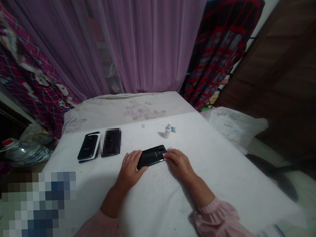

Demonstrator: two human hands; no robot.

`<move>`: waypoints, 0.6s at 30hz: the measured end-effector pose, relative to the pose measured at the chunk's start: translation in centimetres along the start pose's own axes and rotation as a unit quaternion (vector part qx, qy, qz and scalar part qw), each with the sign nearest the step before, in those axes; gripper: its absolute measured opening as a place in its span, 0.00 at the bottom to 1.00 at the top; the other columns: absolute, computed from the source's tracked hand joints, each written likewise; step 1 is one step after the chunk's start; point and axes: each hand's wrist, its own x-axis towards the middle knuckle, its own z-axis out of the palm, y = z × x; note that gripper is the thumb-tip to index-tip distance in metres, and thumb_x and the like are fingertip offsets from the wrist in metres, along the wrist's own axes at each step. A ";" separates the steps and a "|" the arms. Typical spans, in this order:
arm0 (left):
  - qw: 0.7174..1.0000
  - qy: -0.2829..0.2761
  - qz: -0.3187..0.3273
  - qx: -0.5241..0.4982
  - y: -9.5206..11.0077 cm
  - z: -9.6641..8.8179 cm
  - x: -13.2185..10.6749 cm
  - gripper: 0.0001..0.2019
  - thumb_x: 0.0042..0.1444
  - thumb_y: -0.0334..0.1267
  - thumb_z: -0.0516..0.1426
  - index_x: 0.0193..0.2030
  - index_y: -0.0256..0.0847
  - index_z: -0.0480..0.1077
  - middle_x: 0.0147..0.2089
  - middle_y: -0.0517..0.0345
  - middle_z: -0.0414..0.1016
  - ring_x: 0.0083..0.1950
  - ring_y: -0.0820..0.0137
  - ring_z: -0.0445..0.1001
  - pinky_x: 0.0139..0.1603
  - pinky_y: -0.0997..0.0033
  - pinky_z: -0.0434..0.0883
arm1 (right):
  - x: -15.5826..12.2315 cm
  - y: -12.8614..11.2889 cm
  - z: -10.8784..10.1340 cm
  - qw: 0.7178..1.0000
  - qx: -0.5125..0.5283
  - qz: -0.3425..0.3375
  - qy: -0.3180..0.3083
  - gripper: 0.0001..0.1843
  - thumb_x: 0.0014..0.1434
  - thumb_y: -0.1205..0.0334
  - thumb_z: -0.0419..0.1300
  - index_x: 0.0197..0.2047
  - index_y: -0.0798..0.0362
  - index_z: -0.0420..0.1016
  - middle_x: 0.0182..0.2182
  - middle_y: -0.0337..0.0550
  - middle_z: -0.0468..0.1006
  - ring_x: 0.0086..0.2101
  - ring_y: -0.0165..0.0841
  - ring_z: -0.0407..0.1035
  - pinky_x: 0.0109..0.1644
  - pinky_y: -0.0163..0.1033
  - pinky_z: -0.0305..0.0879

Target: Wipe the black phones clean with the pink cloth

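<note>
A black smartphone (pixel 152 156) lies back side up on the white-covered table, tilted slightly with its camera end to the right. My left hand (pixel 130 168) grips its left end, thumb along the near edge and fingers over the far edge. At the phone's right end, my right hand (pixel 179 162) is closed in a pinch around a small pale pink cloth (pixel 169 150), which touches the phone's back. Most of the cloth is hidden by the fingers. Beyond the right hand stands a small white spray bottle (pixel 167 131) with a small blue-and-white item (pixel 173 129) beside it.
Stacked phones (pixel 89 147) and another dark phone pile (pixel 111 142), partly pixelated, lie at the left of the table (pixel 214 165). A tiny pale square (pixel 143 126) sits farther back. A large water bottle (pixel 26 150) is off the left edge; a plastic bag (pixel 231 126) is at right.
</note>
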 end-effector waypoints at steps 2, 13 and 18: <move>1.000 -0.003 -0.001 -0.001 0.0 0.0 0.0 0.27 0.60 0.47 0.54 0.64 0.38 0.62 0.64 0.45 0.69 0.65 0.54 0.65 0.68 0.45 0.58 | -0.4 0.4 -0.1 1.000 -0.008 0.021 0.005 0.09 0.63 0.67 0.57 0.39 0.49 0.80 0.38 0.45 0.80 0.41 0.35 0.75 0.46 0.39 0.72; 1.000 -0.001 -0.003 -0.005 0.0 0.1 0.1 0.27 0.59 0.46 0.55 0.64 0.40 0.63 0.63 0.45 0.70 0.65 0.54 0.66 0.67 0.44 0.58 | 3.2 0.9 2.2 0.995 -0.026 0.099 -0.009 0.13 0.58 0.74 0.58 0.35 0.49 0.80 0.36 0.42 0.80 0.37 0.33 0.75 0.43 0.35 0.70; 1.000 -0.003 -0.008 -0.008 0.2 -0.1 0.2 0.27 0.58 0.46 0.55 0.63 0.40 0.63 0.62 0.45 0.70 0.64 0.54 0.66 0.68 0.43 0.57 | 4.3 1.3 2.4 0.994 -0.016 0.107 -0.019 0.12 0.57 0.75 0.58 0.34 0.49 0.80 0.37 0.41 0.80 0.39 0.33 0.75 0.45 0.36 0.69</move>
